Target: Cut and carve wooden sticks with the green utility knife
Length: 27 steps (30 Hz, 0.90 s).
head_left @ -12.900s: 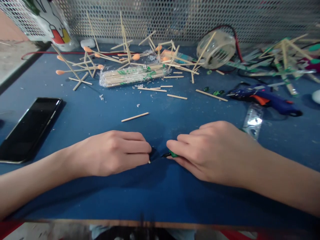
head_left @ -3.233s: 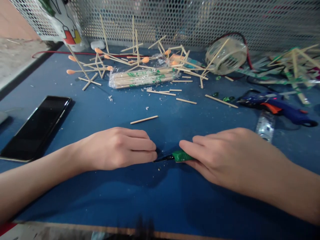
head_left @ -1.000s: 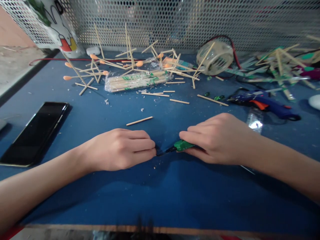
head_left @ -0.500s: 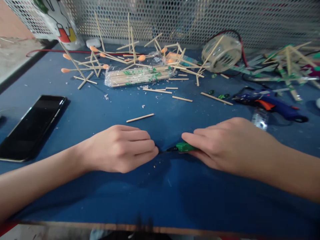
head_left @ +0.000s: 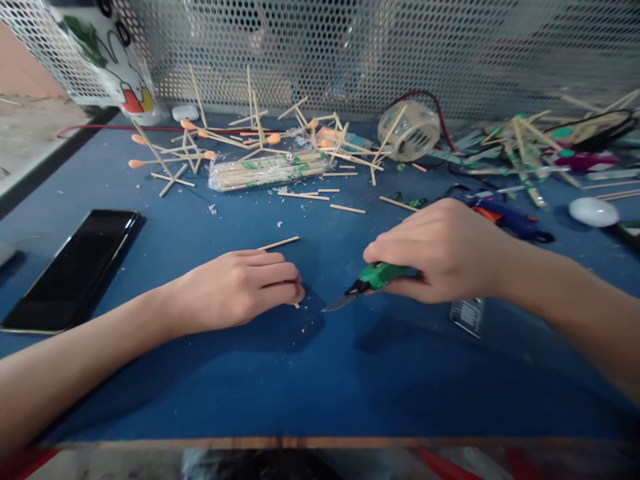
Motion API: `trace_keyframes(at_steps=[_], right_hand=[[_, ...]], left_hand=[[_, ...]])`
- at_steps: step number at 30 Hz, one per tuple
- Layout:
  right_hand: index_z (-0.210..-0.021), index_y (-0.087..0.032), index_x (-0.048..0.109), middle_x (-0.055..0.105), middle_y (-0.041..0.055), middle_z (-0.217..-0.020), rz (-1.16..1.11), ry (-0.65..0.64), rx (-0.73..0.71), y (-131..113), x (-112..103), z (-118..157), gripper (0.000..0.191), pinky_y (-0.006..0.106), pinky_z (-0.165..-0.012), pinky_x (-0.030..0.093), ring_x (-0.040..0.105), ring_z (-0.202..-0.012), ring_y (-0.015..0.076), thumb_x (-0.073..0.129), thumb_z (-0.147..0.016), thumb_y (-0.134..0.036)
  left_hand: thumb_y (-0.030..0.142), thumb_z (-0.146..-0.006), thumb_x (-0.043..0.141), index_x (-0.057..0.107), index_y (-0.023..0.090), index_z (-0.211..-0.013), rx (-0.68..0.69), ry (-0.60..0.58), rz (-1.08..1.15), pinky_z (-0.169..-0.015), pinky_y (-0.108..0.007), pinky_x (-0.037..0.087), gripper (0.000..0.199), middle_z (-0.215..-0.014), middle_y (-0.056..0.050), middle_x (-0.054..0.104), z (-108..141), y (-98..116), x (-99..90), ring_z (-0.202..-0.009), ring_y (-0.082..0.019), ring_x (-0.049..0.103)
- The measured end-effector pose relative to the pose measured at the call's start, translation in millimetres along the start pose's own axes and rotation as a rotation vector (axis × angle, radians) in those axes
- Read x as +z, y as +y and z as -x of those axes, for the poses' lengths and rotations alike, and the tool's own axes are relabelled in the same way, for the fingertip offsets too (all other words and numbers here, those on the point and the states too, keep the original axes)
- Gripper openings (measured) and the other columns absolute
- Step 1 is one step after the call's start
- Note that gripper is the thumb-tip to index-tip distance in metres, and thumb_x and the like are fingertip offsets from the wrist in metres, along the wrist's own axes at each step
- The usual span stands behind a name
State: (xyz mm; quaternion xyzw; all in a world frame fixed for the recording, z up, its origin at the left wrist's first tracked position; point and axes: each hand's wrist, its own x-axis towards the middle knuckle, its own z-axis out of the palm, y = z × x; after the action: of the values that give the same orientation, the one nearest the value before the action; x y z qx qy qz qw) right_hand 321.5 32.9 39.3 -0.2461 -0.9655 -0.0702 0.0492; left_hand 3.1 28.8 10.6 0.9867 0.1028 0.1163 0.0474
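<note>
My left hand [head_left: 245,287] is closed in a pinch near the table's middle. A short end of a thin wooden stick [head_left: 297,305] pokes out under its fingertips; the rest of that stick is hidden. My right hand [head_left: 440,250] grips a green utility knife [head_left: 383,274], its bare blade [head_left: 339,303] pointing down and left. The blade tip is a short way right of the left fingers, apart from them. Small shavings [head_left: 303,329] lie on the blue table between the hands. Just beyond the left knuckles lies another cut stick [head_left: 279,244].
A phone [head_left: 73,270] lies at left. Behind are a bagged bundle of sticks [head_left: 270,172], stick frames with orange tips [head_left: 173,160], a clear plastic cup [head_left: 410,130] and a blue glue gun [head_left: 515,217]. A white bulb-like object [head_left: 594,211] sits at right.
My right hand has lifted the knife up and away from my left fingers, so the blade now shows. The stick's end has come into view under the left hand. The camera view has shifted.
</note>
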Motion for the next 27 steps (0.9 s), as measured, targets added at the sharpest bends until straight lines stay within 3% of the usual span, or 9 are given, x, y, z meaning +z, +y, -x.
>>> trace_keyframes(at_steps=[3, 6, 10, 15, 27], right_hand=[[-0.082, -0.021, 0.057, 0.058, -0.0038, -0.062, 0.018, -0.083, -0.143, -1, 6, -14, 0.037, 0.031, -0.057, 0.016, 0.042, -0.051, 0.0109, 0.041, -0.104, -0.046], [-0.082, -0.021, 0.056, 0.056, -0.0039, -0.062, 0.028, -0.102, -0.176, -7, 17, -23, 0.036, 0.031, -0.057, 0.015, 0.039, -0.051, 0.0112, 0.039, -0.104, -0.044], [-0.082, -0.021, 0.056, 0.055, -0.0039, -0.062, 0.061, -0.009, -0.167, -12, 30, -21, 0.034, 0.033, -0.057, 0.015, 0.038, -0.051, 0.0115, 0.041, -0.104, -0.042], [-0.083, -0.021, 0.057, 0.055, -0.0040, -0.062, 0.159, 0.099, -0.118, -13, 37, -15, 0.037, 0.032, -0.057, 0.017, 0.040, -0.052, 0.0125, 0.036, -0.105, -0.043], [-0.083, -0.021, 0.056, 0.056, -0.0041, -0.061, 0.205, 0.124, -0.089, -15, 37, -18, 0.036, 0.031, -0.057, 0.016, 0.042, -0.051, 0.0111, 0.039, -0.105, -0.044]], left_hand=[[0.019, -0.109, 0.034, 0.065, 0.018, -0.112, 0.002, -0.041, 0.058, -0.089, -0.030, 0.053, 0.031, -0.114, -0.009, 0.069, 4, -2, -2.2, -0.099, -0.018, 0.064], [0.020, -0.109, 0.037, 0.065, 0.019, -0.111, -0.012, -0.070, 0.070, -0.088, -0.029, 0.052, 0.028, -0.113, -0.007, 0.069, 6, -3, -6.1, -0.098, -0.017, 0.064], [0.018, -0.108, 0.038, 0.066, 0.019, -0.109, -0.007, -0.079, 0.081, -0.081, -0.030, 0.053, 0.029, -0.111, -0.007, 0.070, 6, 0, -10.6, -0.090, -0.018, 0.064], [0.015, -0.108, 0.037, 0.069, 0.014, -0.105, 0.028, 0.034, -0.028, -0.082, -0.034, 0.057, 0.032, -0.106, -0.009, 0.074, 5, 3, -9.1, -0.095, -0.022, 0.068], [0.012, -0.107, 0.041, 0.069, 0.009, -0.108, 0.054, 0.113, -0.047, -0.086, -0.034, 0.061, 0.028, -0.106, -0.011, 0.073, 3, 2, -7.7, -0.098, -0.022, 0.070]])
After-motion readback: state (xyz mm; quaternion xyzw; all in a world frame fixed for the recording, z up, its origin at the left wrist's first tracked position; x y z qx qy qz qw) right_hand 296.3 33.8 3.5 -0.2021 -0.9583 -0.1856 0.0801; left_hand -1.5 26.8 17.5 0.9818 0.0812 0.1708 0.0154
